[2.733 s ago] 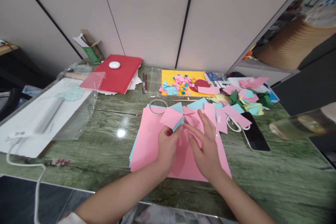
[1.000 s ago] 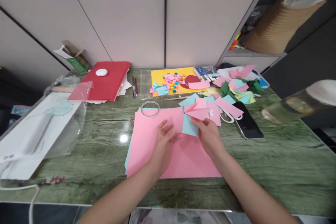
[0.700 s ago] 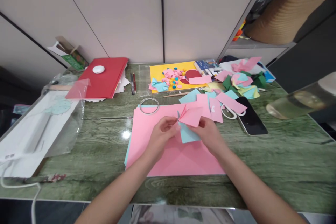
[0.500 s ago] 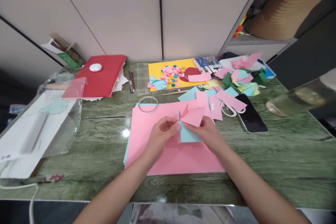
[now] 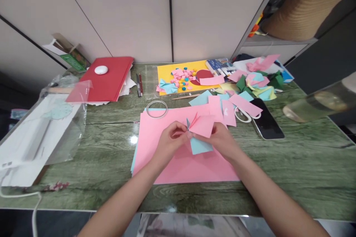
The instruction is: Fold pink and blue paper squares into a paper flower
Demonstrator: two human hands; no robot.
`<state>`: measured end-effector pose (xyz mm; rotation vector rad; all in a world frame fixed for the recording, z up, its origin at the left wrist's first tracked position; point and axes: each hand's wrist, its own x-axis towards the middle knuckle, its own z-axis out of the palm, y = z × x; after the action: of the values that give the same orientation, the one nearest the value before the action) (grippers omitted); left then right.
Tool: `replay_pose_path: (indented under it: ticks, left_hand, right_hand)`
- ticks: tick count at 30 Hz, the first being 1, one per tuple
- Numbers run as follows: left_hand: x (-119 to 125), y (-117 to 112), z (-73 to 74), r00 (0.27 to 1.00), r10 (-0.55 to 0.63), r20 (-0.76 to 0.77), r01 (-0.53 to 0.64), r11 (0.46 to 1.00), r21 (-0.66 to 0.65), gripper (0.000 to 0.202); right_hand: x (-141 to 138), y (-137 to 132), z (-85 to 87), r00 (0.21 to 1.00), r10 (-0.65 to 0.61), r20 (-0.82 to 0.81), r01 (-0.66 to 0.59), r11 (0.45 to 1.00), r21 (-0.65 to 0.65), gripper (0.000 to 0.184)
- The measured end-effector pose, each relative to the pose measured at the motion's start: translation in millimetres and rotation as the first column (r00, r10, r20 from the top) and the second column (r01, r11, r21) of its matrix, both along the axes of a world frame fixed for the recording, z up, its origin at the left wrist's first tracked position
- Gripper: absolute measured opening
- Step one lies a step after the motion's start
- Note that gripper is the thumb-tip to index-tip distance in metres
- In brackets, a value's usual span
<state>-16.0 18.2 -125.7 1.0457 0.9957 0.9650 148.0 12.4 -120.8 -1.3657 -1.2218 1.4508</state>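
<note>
Between my two hands is a folded pink and light blue paper piece [image 5: 204, 126], with pink flaps standing up and a blue flap hanging below. My left hand [image 5: 174, 136] pinches its gathered left end, fingers closed at the fold. On the other side, my right hand [image 5: 222, 139] grips the right part, its thumb pointing in towards the centre. Part of the right fingers is hidden behind the paper. Both hands are held over a stack of large pink sheets [image 5: 167, 166], with light blue edges showing on its left side.
A silver bangle [image 5: 157, 116] lies at the stack's upper left corner. White-handled scissors [image 5: 243, 115] and a phone [image 5: 268, 122] are to the right, by a bottle [image 5: 319, 100]. Behind lies a yellow sheet [image 5: 167, 69] bearing small paper bits. A red folder [image 5: 111, 81] rests at back left.
The folded paper has tilted slightly, its blue flap now slanting lower right. My hands have shifted a little, with the left thumb closer to the right one, and both keep their grip.
</note>
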Motion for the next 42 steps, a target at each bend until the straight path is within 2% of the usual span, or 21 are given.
replay_pose_path:
  ticks: [5,9,15,18,23,25,27,29,31,34,38,40,42]
  left_hand:
    - [-0.7,1.3,0.2,1.0,0.019,0.021,-0.019,1.0,-0.014,0.008]
    - [-0.8,0.8,-0.6,0.999,0.041,-0.002,-0.041,0.998,0.047,0.008]
    - [0.4,-2.5,-5.7,0.986,0.077,-0.151,-0.039,0.969,0.243,0.015]
    - [0.4,-5.3,-4.9,0.954,0.169,-0.248,-0.05,0.905,0.424,0.016]
    - [-0.9,-10.1,-0.9,0.863,0.395,-0.316,-0.028,0.661,0.75,0.016]
    - [-1.5,-11.2,-0.8,0.845,0.437,-0.307,0.0,0.575,0.818,0.019]
    - [-2.2,-11.7,-1.3,0.838,0.453,-0.305,0.029,0.521,0.853,0.024]
    - [-3.1,-11.9,-1.8,0.834,0.463,-0.3,0.029,0.507,0.862,0.027]
    - [-3.8,-11.8,-2.4,0.827,0.48,-0.291,0.002,0.516,0.856,0.027]
    - [-4.2,-11.4,-3.0,0.821,0.483,-0.303,-0.015,0.549,0.836,0.026]
    - [-3.3,-11.0,-1.5,0.783,0.463,-0.416,0.083,0.585,0.807,0.017]
    - [-3.2,-10.5,0.3,0.73,0.506,-0.459,0.141,0.546,0.826,0.015]
    - [-3.8,-9.7,1.8,0.689,0.563,-0.457,0.187,0.471,0.862,0.015]
  right_hand:
    - [0.9,-0.3,-2.1,0.992,0.071,-0.101,-0.072,0.997,-0.007,0.023]
    - [-2.6,-1.4,-4.9,1.0,-0.01,0.019,0.009,0.999,0.037,0.023]
    - [-5.3,-2.2,-3.1,0.986,0.004,0.164,-0.029,0.988,0.149,0.02]
    - [-5.6,-2.7,-2.4,0.991,0.047,0.124,-0.063,0.99,0.128,0.021]
    - [-6.5,-3.8,2.0,0.975,0.056,0.216,-0.092,0.982,0.162,0.019]
    - [-4.9,-3.8,5.5,0.97,0.088,0.225,-0.124,0.98,0.154,0.025]
    - [-1.6,-3.5,9.1,0.971,0.158,0.178,-0.186,0.971,0.151,0.026]
    - [2.6,-3.1,11.8,0.966,0.23,0.118,-0.247,0.956,0.157,0.025]
    - [6.3,-2.6,13.2,0.96,0.266,0.085,-0.276,0.948,0.156,0.023]
    - [8.8,-2.0,13.3,0.975,0.192,0.113,-0.208,0.964,0.165,0.027]
    - [6.5,-2.1,12.3,0.978,0.067,0.199,-0.115,0.962,0.246,0.025]
    - [4.3,-3.2,12.0,0.971,0.015,0.239,-0.088,0.951,0.298,0.023]
    - [2.0,-5.1,11.8,0.962,-0.028,0.271,-0.071,0.934,0.349,0.022]
